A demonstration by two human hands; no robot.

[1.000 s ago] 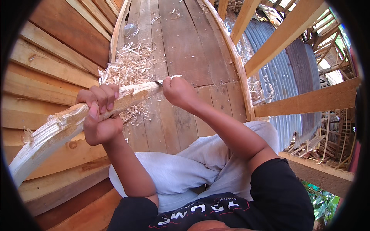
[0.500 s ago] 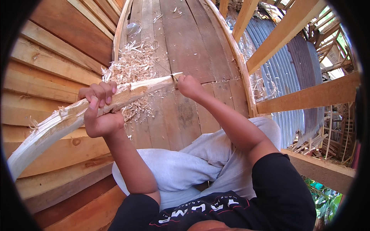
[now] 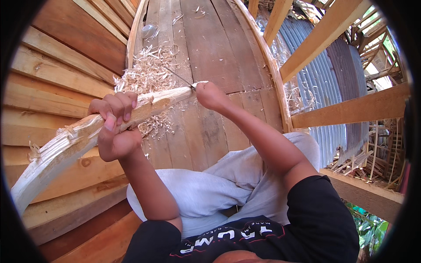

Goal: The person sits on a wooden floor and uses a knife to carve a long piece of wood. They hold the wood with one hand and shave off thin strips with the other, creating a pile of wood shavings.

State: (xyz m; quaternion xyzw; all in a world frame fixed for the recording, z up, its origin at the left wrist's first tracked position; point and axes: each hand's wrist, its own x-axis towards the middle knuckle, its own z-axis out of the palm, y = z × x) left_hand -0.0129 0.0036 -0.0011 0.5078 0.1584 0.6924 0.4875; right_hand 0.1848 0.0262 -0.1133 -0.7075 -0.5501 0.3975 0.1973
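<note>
A long, curved wooden pole (image 3: 70, 147), pale where it is shaved and still rough in places, slants from the lower left up to its thin tip near the middle. My left hand (image 3: 117, 122) is wrapped round it at mid-length. Close to the tip, my right hand (image 3: 210, 95) is closed in a fist on a knife whose handle is hidden in my fingers. Its thin dark blade (image 3: 180, 78) lies across the pole's narrow end and points up and left, away from me.
Curly wood shavings (image 3: 151, 65) are heaped on the plank floor (image 3: 215, 48) beyond the pole. A clear cup-like object (image 3: 150, 31) lies past them. Plank walling (image 3: 52, 101) rises close on the left. Wooden beams (image 3: 346, 107) and corrugated metal sheets (image 3: 313, 70) stand to the right.
My right hand has shifted slightly left along the tip, and more of the knife blade now shows. The pole has turned a little in my left hand, which keeps its place.
</note>
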